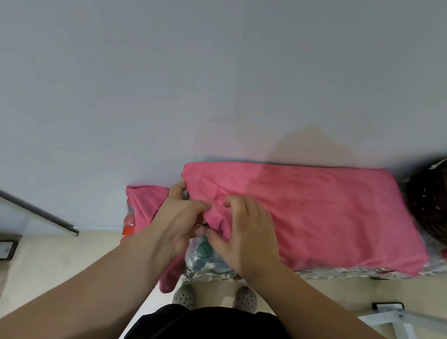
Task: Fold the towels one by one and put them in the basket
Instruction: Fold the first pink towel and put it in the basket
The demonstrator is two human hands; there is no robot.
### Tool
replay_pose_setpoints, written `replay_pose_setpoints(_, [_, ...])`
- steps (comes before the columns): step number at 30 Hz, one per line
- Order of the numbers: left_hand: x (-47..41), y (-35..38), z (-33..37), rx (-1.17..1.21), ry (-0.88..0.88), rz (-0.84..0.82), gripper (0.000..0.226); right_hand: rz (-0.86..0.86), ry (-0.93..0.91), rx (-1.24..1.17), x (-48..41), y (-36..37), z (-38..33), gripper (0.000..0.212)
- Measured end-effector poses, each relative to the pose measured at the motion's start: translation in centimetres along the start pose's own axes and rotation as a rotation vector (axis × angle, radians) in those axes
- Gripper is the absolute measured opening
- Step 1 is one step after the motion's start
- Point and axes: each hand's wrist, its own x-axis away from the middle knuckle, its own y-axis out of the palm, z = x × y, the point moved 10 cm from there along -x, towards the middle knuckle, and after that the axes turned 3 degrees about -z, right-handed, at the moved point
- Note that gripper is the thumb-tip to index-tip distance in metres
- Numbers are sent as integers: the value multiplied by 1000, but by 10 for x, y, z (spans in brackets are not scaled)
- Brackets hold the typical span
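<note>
Pink towel half-folded, not yet in the basket

I judge this early in the job: the pink towel (325, 211) lies stretched along the shrink-wrapped bottle packs (205, 263) against the wall, one end just beside the dark wicker basket (445, 204), the end farthest from the basket bunched and partly hanging toward the floor. It is not folded small enough to stow, and I cannot tell whether the basket holds any towels already. Both my hands work at that end far from the basket. My left hand (178, 220) has its fingers (197, 207) curled around the towel's edge. My right hand (248, 229), on the basket side of the left, has its fingers (230, 203) and thumb pinching a fold of the cloth. Finishing the folds and the carry to the basket remain.
</note>
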Motion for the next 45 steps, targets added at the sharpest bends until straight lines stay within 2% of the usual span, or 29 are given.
replay_pose_setpoints(2, [-1,-1,-7,53,-60,-9,42,21,-3,-22,1,-3,-3,37])
replay_pose_setpoints(4, [0,2,-9,11,-89,-35,34,-26,64,-11,-3,0,2,29])
replay_pose_setpoints(9, [7,20,-11,-3,-101,-127,40,-81,226,-13,-7,3,16,35])
replay_pose_setpoints(13, [0,18,-11,-12,-43,-92,39,-61,263,-77,0,-1,29,16])
replay_pose_setpoints(18, [-8,6,4,-86,39,-79,33,-57,322,-250,17,-7,56,7])
replay_pose_setpoints(20, [-11,0,8,-131,35,-57,25,-138,265,-361,22,-5,46,7])
replay_pose_setpoints(22, [-19,-11,10,-169,20,9,12,-298,188,-440,26,7,28,6])
replay_pose_setpoints(26, [-40,-32,8,-174,0,112,6,-530,37,-498,30,32,-8,35])
replay_pose_setpoints(28, [-46,-35,4,-127,-24,99,14,-629,68,-598,34,45,-12,32])
replay_pose_setpoints(31, [-49,-34,9,-94,11,99,15,-745,108,-737,40,56,-17,12])
replay_pose_setpoints(36, [-52,-42,25,-143,94,151,12,-754,169,-823,44,59,-12,26])
replay_pose_setpoints(40, [-43,-25,41,-170,202,91,24,-675,284,-925,45,44,4,16])
replay_pose_setpoints(45, [-22,41,63,-221,335,-35,28,-653,363,-1016,55,17,46,22])
